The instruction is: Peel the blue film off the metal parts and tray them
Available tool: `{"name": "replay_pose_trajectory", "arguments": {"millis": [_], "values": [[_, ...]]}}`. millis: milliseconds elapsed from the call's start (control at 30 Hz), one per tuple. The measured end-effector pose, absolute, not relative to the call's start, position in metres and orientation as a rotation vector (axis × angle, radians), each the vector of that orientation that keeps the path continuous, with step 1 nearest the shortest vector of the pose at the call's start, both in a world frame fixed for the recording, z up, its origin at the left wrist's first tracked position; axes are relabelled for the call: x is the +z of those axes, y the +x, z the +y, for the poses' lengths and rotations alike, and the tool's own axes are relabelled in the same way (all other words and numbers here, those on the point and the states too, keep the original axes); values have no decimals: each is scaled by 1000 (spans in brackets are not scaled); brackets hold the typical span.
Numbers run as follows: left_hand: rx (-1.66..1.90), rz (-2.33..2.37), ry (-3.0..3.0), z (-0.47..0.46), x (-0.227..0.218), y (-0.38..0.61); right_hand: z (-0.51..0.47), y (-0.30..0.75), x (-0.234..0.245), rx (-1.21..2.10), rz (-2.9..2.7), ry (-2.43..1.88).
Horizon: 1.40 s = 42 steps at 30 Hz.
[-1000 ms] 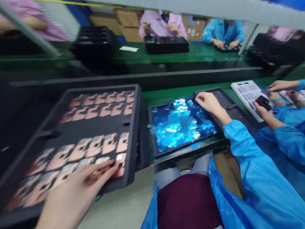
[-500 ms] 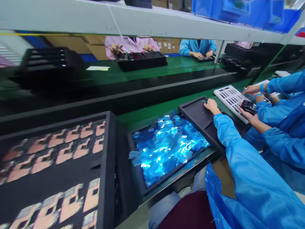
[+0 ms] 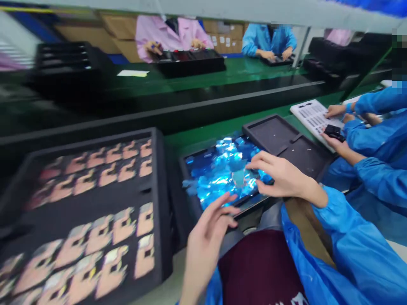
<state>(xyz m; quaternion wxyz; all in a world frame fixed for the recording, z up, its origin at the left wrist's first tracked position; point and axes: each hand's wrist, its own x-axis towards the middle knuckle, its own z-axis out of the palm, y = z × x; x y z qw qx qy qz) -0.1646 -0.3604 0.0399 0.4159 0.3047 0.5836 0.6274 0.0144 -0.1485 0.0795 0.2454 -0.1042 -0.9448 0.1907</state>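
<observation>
My left hand [image 3: 210,235] is raised in front of the tray's near edge, fingers apart and holding nothing. Over the right side of a shallow black tray [image 3: 187,169] hovers my right hand [image 3: 284,174], its thumb apart from its fingers. A pale, squarish piece of film [image 3: 238,178] shows just by those fingertips; whether it touches them I cannot tell. Shiny blue film pieces [image 3: 219,169] are heaped in this tray. To the left, a black foam tray [image 3: 95,203] carries rows of copper-coloured boards [image 3: 106,231], blurred.
Right of the film heap lies another black tray [image 3: 270,131] with tiny white specks. Beyond it, a co-worker's hands are at a white slotted tray [image 3: 310,114] and hold a black item [image 3: 333,132]. Across the line, two people handle black trays [image 3: 190,63]. A shelf beam [image 3: 203,15] crosses overhead.
My right hand has moved left from the black tray to above the film heap. The small blue piece in that tray is gone. My left hand has come into view. The camera view has shifted.
</observation>
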Motion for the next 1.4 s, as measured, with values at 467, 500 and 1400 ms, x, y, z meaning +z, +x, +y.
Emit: {"name": "replay_pose_trajectory", "arguments": {"millis": [467, 500, 1400], "values": [[1737, 1421, 489, -345, 14, -138, -221, 6, 35, 1337, -2171, -554], [1742, 1451, 512, -346, 15, -137, -223, 4, 31, 1399, -2129, -596], [1732, 1722, 694, -346, -3, -137, -240, -7, -11, 859, -2156, -638]]}}
